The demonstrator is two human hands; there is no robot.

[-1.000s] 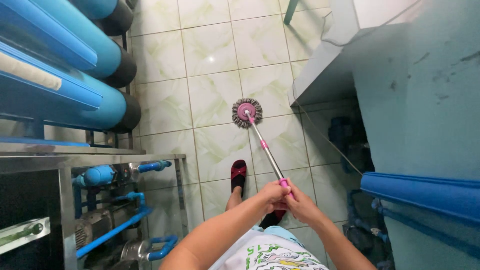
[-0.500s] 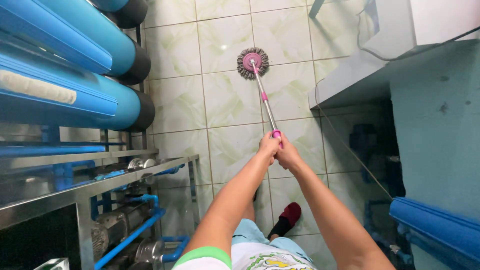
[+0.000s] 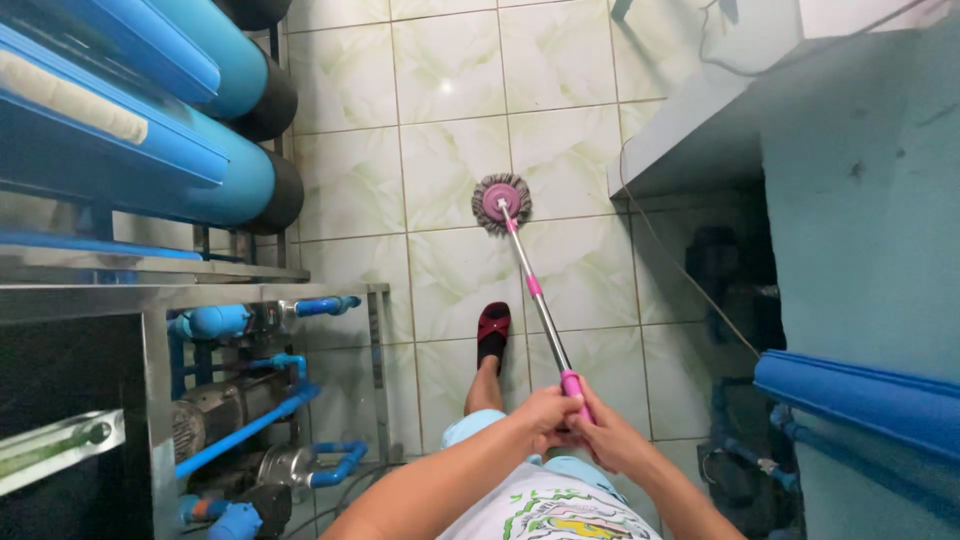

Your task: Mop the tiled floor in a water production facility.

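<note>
Your left hand (image 3: pixel 545 412) and right hand (image 3: pixel 608 440) both hold a clenched grip on the mop handle (image 3: pixel 535 300); the mop head (image 3: pixel 501 203) rests on the tiled floor (image 3: pixel 440 80).

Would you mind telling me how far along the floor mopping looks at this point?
Done: nothing certain; the tiled floor shines, but wet and dry tiles cannot be told apart. In hand: both hands, left hand and right hand, grip the pink end of the mop handle, with the round mop head pressed on a tile ahead of the red slipper. Left: cannot be judged from this view.
</note>
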